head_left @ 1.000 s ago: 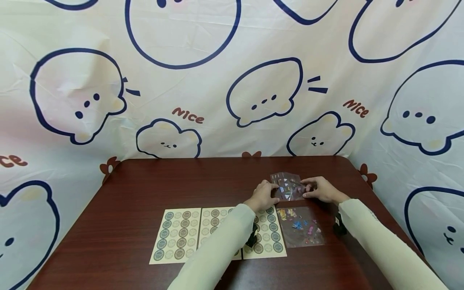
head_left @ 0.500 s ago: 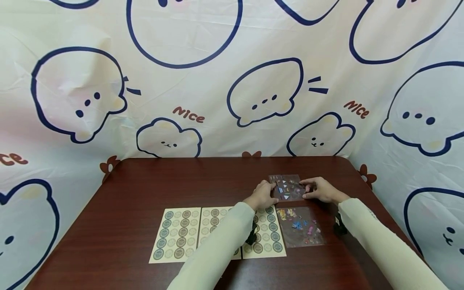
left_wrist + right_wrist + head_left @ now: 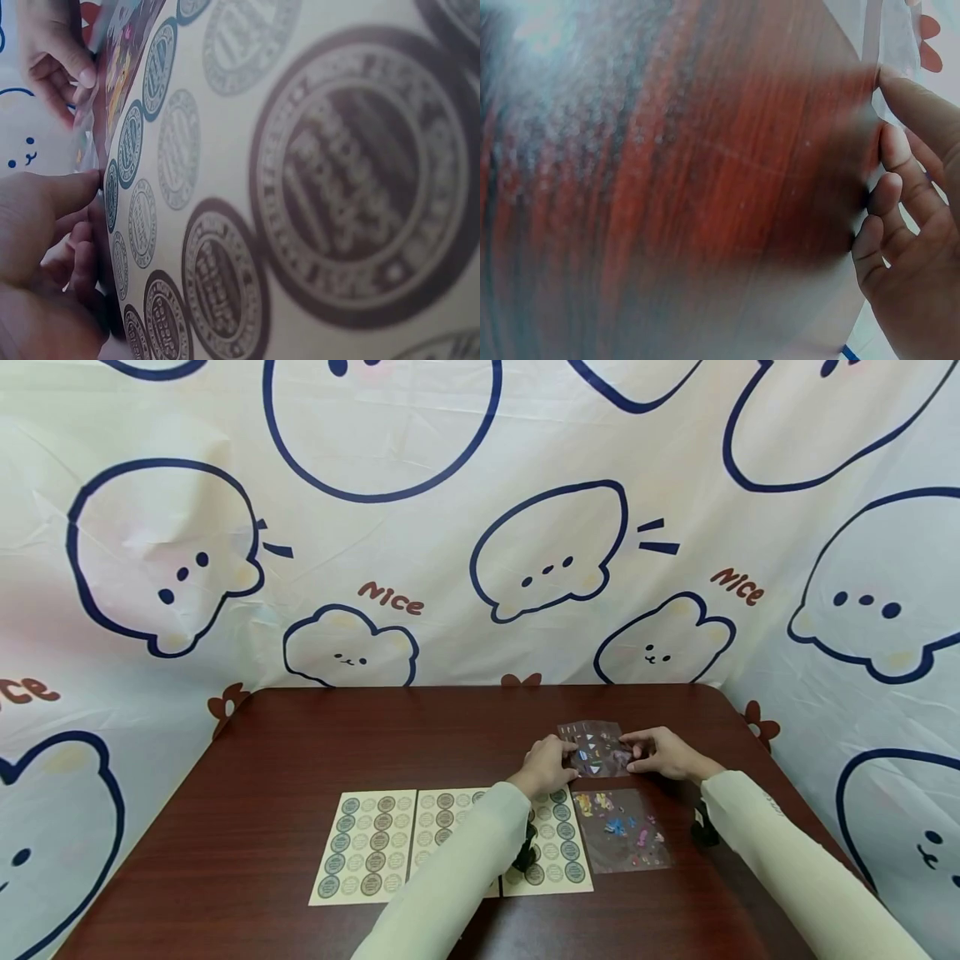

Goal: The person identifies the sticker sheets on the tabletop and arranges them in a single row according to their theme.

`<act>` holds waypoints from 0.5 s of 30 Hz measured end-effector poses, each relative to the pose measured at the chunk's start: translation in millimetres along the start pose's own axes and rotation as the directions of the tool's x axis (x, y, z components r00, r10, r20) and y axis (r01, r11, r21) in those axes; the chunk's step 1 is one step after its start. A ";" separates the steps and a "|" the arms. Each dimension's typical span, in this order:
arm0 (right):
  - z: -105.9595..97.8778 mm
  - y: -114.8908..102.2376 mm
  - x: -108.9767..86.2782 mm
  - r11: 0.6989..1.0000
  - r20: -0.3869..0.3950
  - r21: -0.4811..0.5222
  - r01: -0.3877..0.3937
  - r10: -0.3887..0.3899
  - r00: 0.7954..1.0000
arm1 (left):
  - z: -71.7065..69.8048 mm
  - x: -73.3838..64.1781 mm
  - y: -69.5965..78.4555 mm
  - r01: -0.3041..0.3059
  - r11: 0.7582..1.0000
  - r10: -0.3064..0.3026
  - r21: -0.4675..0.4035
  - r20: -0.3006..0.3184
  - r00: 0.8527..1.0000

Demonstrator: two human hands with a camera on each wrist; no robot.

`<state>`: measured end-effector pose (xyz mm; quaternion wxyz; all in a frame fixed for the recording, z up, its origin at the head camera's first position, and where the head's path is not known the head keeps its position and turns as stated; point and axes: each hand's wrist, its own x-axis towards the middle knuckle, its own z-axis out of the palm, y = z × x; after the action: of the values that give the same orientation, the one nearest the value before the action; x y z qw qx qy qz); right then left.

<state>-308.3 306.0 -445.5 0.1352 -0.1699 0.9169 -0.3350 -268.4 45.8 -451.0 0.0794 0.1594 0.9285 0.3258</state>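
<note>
A clear plastic sheet of small colourful stickers (image 3: 597, 748) lies towards the back right of the table in the head view. My left hand (image 3: 542, 766) pinches its left edge between thumb and fingers. At the opposite edge, the thumb and fingers of my right hand (image 3: 666, 753) grip the sheet. The plastic bows slightly between the two hands. Just in front of it lies a second clear sticker sheet (image 3: 618, 853) with blue, pink and yellow figures. In the right wrist view a strip of the held clear sheet (image 3: 897, 46) shows beyond my thumb.
Cream sheets of round labels (image 3: 362, 843) lie side by side left of the clear sheets, partly under my left forearm. They sit on a dark brown wooden table (image 3: 247, 810). A printed white cloth (image 3: 450, 552) hangs behind and beside the table.
The held sticker sheet goes from bowed to nearly flat, then bows slightly again. Both hands stay at its edges almost without moving.
</note>
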 end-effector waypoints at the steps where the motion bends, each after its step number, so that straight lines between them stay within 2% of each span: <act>1: -0.3 -0.3 0.3 1.000 0.002 0.000 0.006 -0.006 1.000 | 0.3 0.6 -0.2 0.000 1.000 0.000 -0.009 -0.005 1.000; 9: -0.2 3.3 4.0 0.999 0.005 0.022 0.030 -0.030 1.000 | 0.6 -1.6 -0.5 0.002 0.996 -0.005 -0.088 -0.033 0.999; 15: -0.6 5.3 2.8 0.998 -0.011 0.047 0.046 -0.045 0.999 | 1.0 -0.6 0.9 0.011 0.980 -0.021 -0.197 -0.046 0.999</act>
<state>-312.2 309.0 -448.8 0.1269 -0.1856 0.9053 -0.3605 -267.4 46.8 -451.3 0.0752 0.1355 0.8946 0.4192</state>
